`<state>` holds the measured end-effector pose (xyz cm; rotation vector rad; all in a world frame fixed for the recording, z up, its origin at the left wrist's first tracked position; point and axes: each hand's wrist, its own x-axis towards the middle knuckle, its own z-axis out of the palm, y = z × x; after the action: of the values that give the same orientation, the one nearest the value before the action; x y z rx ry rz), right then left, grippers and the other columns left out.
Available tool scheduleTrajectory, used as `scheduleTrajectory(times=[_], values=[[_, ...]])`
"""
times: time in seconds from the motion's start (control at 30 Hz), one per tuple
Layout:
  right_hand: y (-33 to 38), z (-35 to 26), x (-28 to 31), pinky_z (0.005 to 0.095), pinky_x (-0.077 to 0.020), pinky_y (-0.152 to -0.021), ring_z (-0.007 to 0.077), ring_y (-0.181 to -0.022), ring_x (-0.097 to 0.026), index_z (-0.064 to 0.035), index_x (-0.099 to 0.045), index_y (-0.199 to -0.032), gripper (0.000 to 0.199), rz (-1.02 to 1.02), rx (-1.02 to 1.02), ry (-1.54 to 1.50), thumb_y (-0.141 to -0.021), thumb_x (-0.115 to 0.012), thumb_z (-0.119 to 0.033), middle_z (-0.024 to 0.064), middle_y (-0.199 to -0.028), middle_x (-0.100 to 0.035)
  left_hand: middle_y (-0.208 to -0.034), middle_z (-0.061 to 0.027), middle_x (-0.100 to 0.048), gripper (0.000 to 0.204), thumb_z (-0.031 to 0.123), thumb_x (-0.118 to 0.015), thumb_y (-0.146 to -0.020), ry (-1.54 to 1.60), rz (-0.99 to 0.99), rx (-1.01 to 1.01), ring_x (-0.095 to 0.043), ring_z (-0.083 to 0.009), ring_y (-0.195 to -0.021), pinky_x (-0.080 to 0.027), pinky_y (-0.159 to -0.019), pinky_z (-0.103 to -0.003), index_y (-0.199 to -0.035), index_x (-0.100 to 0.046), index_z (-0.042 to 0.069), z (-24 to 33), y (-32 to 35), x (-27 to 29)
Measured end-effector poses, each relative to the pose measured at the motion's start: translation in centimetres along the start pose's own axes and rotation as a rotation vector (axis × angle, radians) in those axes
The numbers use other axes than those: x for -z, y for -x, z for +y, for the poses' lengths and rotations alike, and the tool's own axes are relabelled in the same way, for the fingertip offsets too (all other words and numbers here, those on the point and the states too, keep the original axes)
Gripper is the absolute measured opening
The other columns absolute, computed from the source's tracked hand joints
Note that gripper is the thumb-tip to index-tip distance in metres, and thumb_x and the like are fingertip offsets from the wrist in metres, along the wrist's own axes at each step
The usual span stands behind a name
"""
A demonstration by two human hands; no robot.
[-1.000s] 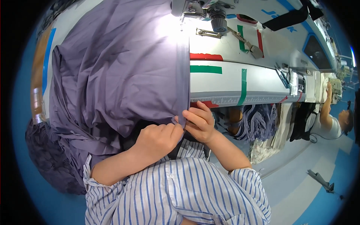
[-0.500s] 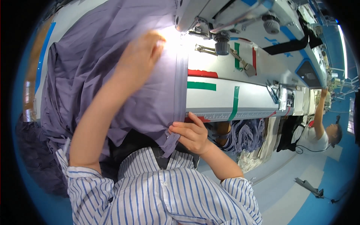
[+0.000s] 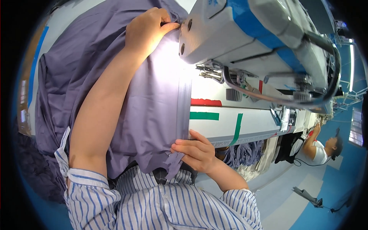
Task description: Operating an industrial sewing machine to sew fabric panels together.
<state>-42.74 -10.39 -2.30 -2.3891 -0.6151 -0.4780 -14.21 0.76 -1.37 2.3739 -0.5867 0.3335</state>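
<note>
Purple fabric [image 3: 149,103] is spread over the sewing table, its folded, seamed edge running straight under the lit needle area of a white sewing machine [image 3: 218,27]. My left hand [image 3: 149,28] is beyond the needle area, thumb and fingers pinched on the fabric beside the machine head. At the table's near edge my right hand [image 3: 195,151] holds the near end of the seamed edge, where a small loose corner hangs down. Bright lamp light washes out the fabric by the presser foot, so the stitching there cannot be made out.
Green tape [image 3: 205,115] and red tape [image 3: 206,102] mark the white machine bed. A ruler strip [image 3: 249,138] follows the front edge. Small snips [image 3: 275,117] lie to the right. Bundled purple pieces [image 3: 245,154] hang below the table. Another person [image 3: 318,149] works at far right.
My left hand has moved away from me along the fabric, from before the needle area to beyond it, and now pinches the cloth. My right hand stays at the near end. The view has shifted.
</note>
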Motion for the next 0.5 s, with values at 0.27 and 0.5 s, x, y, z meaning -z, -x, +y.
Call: scheduleTrajectory(times=[0.27, 0.5], values=[[-2.6, 1.6, 1.2, 0.0431, -0.0443, -0.103, 0.0163, -0.100, -0.066, -0.0095, -0.067, -0.068, 0.005, -0.123, -0.018, -0.073, -0.065, -0.070, -0.012, 0.0024, -0.101, -0.071, -0.094, -0.0131, -0.066, 0.029, 0.031, -0.073, -0.078, 0.022, -0.052, 0.062, -0.064, -0.0304, -0.090, -0.049, -0.076, -0.039, -0.089, -0.067, 0.005, -1.1, -3.6, -0.9], [-4.7, 2.2, 1.9, 0.0455, -0.0449, -0.102, 0.0180, -0.101, -0.065, -0.0070, -0.069, -0.074, 0.010, -0.215, -0.064, -0.087, -0.064, -0.071, -0.009, 0.0027, -0.102, -0.070, -0.078, -0.0128, -0.065, 0.028, 0.031, -0.077, -0.075, 0.362, 0.098, -0.075, -0.065, -0.0314, -0.076, -0.049, -0.067, -0.041, -0.075, -0.067, 0.005, -2.3, -4.6, -0.7]])
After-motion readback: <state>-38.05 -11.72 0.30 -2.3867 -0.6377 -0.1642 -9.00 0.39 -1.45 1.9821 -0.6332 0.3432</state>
